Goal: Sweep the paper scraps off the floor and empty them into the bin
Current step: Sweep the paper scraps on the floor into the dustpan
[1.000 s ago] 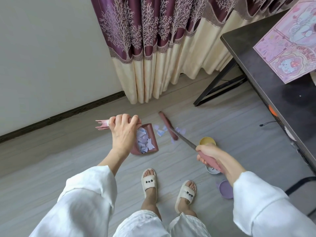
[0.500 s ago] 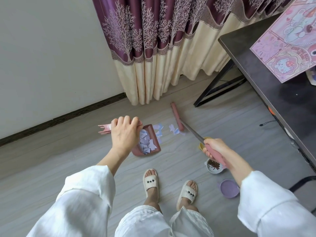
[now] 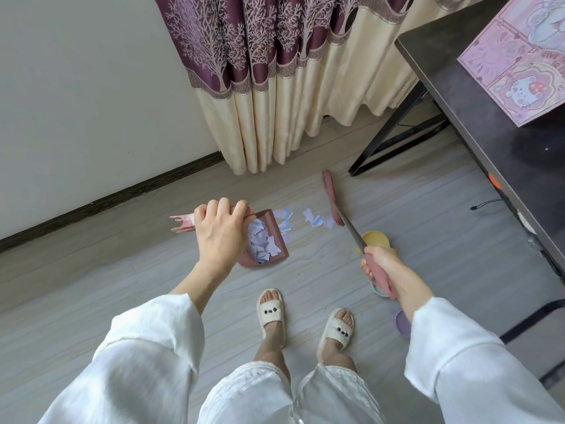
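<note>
My left hand [image 3: 220, 232] grips the handle of a pink dustpan [image 3: 273, 237] that stands on the grey floor, its pan full of pale paper scraps [image 3: 260, 244]. Several loose paper scraps [image 3: 316, 221] lie on the floor between the pan's mouth and the pink broom head [image 3: 331, 195]. My right hand [image 3: 379, 264] grips the broom's pink handle, and the thin shaft runs up and left to the head. No bin is in view.
A yellow lid [image 3: 376, 240], a small bowl [image 3: 379, 290] and a purple lid [image 3: 402, 327] lie on the floor by my right hand. A black table [image 3: 477, 96] stands at the right, its leg [image 3: 388, 136] near the broom. Curtain [image 3: 275, 87] and wall lie ahead. My slippered feet [image 3: 272, 313] stand below.
The broom head has swung away from the dustpan toward the curtain and the table leg, leaving the loose scraps between them. My left hand and the dustpan have stayed in place.
</note>
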Tool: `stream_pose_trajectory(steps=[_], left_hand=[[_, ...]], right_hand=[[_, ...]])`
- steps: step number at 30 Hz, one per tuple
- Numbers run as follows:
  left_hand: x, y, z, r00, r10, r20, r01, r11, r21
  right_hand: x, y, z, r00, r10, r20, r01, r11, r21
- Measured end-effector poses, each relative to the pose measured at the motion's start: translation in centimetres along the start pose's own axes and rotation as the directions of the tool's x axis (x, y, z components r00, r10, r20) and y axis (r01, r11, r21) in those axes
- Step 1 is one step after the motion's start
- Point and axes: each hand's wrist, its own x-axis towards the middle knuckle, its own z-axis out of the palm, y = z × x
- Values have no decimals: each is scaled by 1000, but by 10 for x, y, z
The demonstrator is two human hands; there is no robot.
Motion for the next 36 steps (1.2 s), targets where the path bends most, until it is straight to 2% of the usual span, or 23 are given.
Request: stream_pose_trajectory(steps=[2, 4, 6, 9, 16, 20, 25, 28, 31, 34, 36], left_hand=[[0, 0, 0, 1000, -2, 3, 2, 1000, 0], [0, 1, 1, 1000, -5, 8, 5, 1000, 0], [0, 1, 1, 1000, -7, 10, 7, 1000, 1], [1, 2, 3, 1000, -16, 7, 16, 1000, 4], [-1, 7, 4, 1000, -20, 14, 19, 1000, 22], [-4, 6, 1, 1000, -16, -5, 16, 1000, 7], [-6, 6, -1, 1000, -8, 11, 8, 1000, -2], [-5, 6, -1, 1000, -11, 19, 11, 1000, -17], [-5, 5, -3, 1000, -11, 19, 11, 1000, -18], [-5, 0, -5, 1000, -17, 25, 17, 1000, -24], [-4, -4, -5, 999, -17, 38, 18, 1000, -21]], right_hand=[[-3, -2, -2, 994, 35, 104, -47, 992, 116], [-12, -9, -9, 973, 20, 229, -91, 949, 302], [-24, -20, -19, 965, -23, 260, -91, 903, 421], [-37, -28, -31, 974, -35, 223, -55, 922, 384], [-24, -12, -11, 974, 58, 218, -110, 965, 238], [-20, -15, 5, 945, 12, 326, -145, 911, 387], [-41, -41, 2, 933, -31, 359, -131, 898, 420], [-50, -40, 1, 942, -14, 335, -104, 938, 331], [-51, -35, 15, 965, 7, 262, -43, 990, 132], [-48, -35, 34, 989, -96, 112, 105, 992, -74], [-44, -33, 44, 986, -140, 95, 154, 975, -161]])
